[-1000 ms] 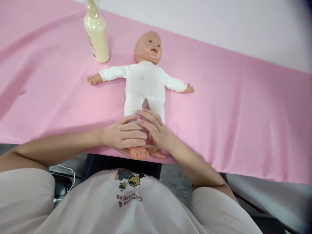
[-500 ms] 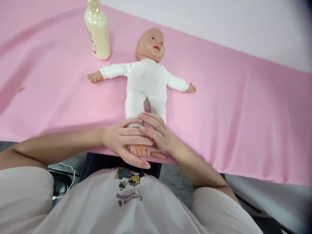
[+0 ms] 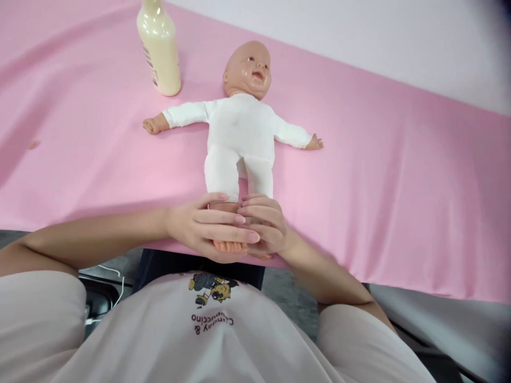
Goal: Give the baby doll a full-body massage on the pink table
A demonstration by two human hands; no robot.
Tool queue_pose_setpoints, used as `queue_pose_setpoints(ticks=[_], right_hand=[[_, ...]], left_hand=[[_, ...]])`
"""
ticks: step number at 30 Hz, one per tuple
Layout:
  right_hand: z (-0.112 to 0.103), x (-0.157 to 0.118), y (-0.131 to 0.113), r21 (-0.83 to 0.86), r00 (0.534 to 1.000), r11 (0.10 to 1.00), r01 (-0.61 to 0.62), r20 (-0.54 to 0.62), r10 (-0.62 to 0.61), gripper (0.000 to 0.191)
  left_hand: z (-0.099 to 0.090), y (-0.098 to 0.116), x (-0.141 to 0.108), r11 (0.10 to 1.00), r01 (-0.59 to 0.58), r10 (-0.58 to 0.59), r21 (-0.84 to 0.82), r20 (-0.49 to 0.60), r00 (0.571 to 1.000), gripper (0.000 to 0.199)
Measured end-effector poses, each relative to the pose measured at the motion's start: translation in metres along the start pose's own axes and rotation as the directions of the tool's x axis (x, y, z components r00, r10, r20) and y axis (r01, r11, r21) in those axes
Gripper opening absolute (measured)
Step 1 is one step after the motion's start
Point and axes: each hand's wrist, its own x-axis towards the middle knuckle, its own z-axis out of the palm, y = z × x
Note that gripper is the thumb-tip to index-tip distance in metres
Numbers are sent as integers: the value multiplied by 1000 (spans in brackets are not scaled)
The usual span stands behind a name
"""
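Note:
A baby doll [image 3: 243, 125] in a white cloth suit lies on its back on the pink cloth [image 3: 359, 175], its arms spread wide and its feet toward me. My left hand [image 3: 213, 226] is wrapped round the lower leg and foot on the left, with the toes showing below my fingers. Round the doll's other lower leg, my right hand [image 3: 265, 221] has its fingers curled. The fingertips of both hands meet between the legs, where they hide part of the ankles.
A bottle of pale yellow liquid [image 3: 162, 53] stands upright beyond the doll's arm on the left. The cloth's near edge runs just in front of my body. A white surface [image 3: 379, 37] borders the cloth's far side.
Both hands have closed more tightly round the doll's lower legs. My left thumb has moved in under the foot, and my right fingers have curled in and drawn back from the other leg.

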Motion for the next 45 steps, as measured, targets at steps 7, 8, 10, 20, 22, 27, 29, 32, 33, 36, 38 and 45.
queue_pose_setpoints(ticks=[7,8,10,20,22,27,29,32,33,36,38,45], right_hand=[[-5,11,-5,-44,999,999,24,44,-22,14],[-5,14,-6,-38,997,999,34,69,-32,16],[-5,19,-7,-14,993,998,54,106,-52,18],[-1,22,-10,-13,951,993,116,288,-107,36],[0,20,-10,22,946,994,108,305,-109,34],[5,19,-10,-1,962,993,116,251,-112,24],[6,20,-9,-20,964,991,130,236,-121,23],[4,20,-9,-49,968,988,146,212,-133,23],[3,19,-8,-55,969,987,148,206,-134,22],[1,18,-7,-47,971,988,145,198,-133,19],[0,17,-6,-48,976,991,122,188,-111,19],[0,14,-4,-96,966,995,16,257,9,24]], left_hand=[[-3,-7,0,992,-59,65,-108,46,997,28],[-4,-9,0,990,-65,72,-124,55,996,28],[-5,-9,-3,990,-70,80,-124,76,994,25],[-8,-9,-9,997,-26,36,-68,153,988,18],[-9,-12,-8,998,-34,44,-60,176,983,14],[-11,-15,-6,997,-13,30,-82,207,978,25],[-12,-15,-5,993,23,5,-119,226,974,38],[-15,-13,-5,988,69,-31,-141,252,967,44],[-16,-13,-5,987,80,-44,-138,249,967,42],[-17,-10,-7,985,95,-62,-141,221,973,35],[-16,-8,-8,988,67,-40,-140,187,982,27],[-8,0,-3,995,-6,12,-103,60,998,16]])
